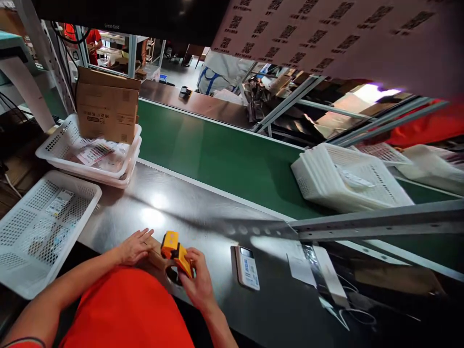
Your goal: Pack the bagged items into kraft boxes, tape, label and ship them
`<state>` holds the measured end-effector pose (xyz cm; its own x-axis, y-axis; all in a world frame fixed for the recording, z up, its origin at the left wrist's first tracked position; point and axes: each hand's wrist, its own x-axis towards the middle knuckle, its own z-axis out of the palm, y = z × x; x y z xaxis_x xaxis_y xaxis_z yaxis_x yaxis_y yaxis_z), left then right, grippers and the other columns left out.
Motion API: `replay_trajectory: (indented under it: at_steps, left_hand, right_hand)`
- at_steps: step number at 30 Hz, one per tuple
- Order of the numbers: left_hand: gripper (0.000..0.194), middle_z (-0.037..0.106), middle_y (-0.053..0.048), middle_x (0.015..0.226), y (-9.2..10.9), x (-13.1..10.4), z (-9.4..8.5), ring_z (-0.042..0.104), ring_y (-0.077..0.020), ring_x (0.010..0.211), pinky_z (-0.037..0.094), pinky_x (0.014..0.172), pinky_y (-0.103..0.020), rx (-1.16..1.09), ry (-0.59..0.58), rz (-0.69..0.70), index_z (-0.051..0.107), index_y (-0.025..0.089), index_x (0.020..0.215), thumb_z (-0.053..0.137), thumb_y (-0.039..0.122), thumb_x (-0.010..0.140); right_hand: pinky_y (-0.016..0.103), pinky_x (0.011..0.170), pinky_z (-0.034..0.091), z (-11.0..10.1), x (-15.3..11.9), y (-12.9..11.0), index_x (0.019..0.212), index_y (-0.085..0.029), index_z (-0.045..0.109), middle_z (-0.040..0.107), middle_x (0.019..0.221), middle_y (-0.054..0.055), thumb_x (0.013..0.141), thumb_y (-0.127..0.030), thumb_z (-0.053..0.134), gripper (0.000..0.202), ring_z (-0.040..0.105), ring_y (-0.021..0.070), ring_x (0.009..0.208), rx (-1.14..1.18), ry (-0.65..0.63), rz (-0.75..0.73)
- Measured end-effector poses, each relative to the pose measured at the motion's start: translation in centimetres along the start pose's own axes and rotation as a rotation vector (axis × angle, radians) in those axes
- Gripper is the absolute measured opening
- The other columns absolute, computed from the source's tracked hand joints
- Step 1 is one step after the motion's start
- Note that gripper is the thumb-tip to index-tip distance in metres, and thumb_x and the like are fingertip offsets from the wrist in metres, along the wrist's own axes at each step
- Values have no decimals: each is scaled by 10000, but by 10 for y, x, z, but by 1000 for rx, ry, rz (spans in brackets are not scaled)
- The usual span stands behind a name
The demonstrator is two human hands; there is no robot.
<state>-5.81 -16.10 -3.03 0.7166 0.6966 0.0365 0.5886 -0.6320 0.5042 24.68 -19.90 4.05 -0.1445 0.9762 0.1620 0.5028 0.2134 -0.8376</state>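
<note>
In the head view, my right hand (198,280) is wrapped round a yellow-orange tape dispenser (170,239), close in front of my body. A dark round opening or roll shows at its lower side. To its left, my left hand (136,247) lies flat with the fingers stretched out, on or against a small brown cardboard box (156,253). The dispenser's front end is over or beside that cardboard; whether they touch I cannot tell. My palm and the dispenser hide part of the box.
White baskets stand at the left (90,188), one holding an open carton (108,108). A green conveyor belt (203,150) runs behind the metal table (217,212). Stacked baskets (311,179) sit on it. A phone (248,268) lies right; a metal beam (380,220) crosses there.
</note>
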Motion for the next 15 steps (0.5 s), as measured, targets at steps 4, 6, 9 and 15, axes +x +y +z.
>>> replay_trajectory:
  at_steps: [4, 6, 9, 15]
  left_hand:
    - [495, 480, -123, 1639, 6, 1, -6, 344, -304, 1583, 258, 1328, -482, -169, 74, 74, 571, 208, 1511, 547, 326, 1031]
    - [447, 580, -133, 1551, 10, -2, -5, 407, -284, 1550, 288, 1320, -491, -298, 182, 26, 627, 176, 1432, 474, 333, 1042]
    - [437, 627, -177, 1479, 19, -9, -5, 561, -277, 1421, 444, 1220, -508, -569, 466, -413, 678, 156, 1310, 393, 344, 1037]
    - [649, 763, -167, 1037, 51, 1, -27, 741, -233, 818, 614, 686, -352, -1353, 337, -1093, 692, 113, 1099, 478, 708, 951]
  right_hand:
    - [368, 866, 579, 22, 21, -8, 1115, -222, 611, 636, 1180, 120, 720, -107, 558, 416, 653, 239, 999, -242, -241, -286]
    - [350, 808, 580, 29, 24, -1, 1105, -225, 606, 644, 1173, 108, 713, -107, 543, 414, 656, 227, 924, -348, -275, -334]
    - [353, 798, 582, 32, 21, 9, 1145, -225, 573, 629, 1200, 112, 716, -98, 525, 450, 665, 230, 938, -376, -269, -380]
    - [384, 829, 592, 27, 12, 17, 1185, -228, 533, 605, 1215, 129, 711, -64, 510, 502, 676, 254, 1013, -311, -256, -372]
